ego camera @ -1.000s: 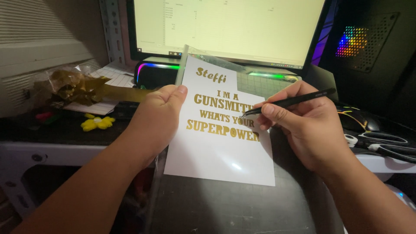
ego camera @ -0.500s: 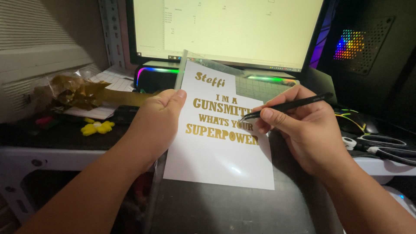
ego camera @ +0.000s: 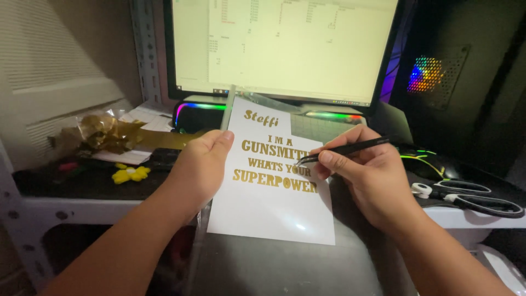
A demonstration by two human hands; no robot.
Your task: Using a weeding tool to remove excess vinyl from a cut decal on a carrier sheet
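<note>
A white sheet with gold cut-out lettering (ego camera: 272, 203) lies on a grey cutting mat (ego camera: 285, 268) in front of me. My left hand (ego camera: 201, 164) grips the sheet's left edge, thumb on top. My right hand (ego camera: 368, 175) holds a thin black pointed tool (ego camera: 345, 149), its tip touching the gold lettering at the right side of the sheet.
A lit monitor (ego camera: 285, 46) stands behind the sheet, with a glowing bar (ego camera: 197, 112) under it. Crumpled gold foil scraps (ego camera: 109, 134) and a yellow flower shape (ego camera: 130, 174) lie at the left. Scissors (ego camera: 471, 197) and a lit mouse (ego camera: 430, 161) rest at the right beside a computer case (ego camera: 438, 74).
Both hands and the sheet have stayed nearly in place. The tool tip has shifted slightly along the lettering.
</note>
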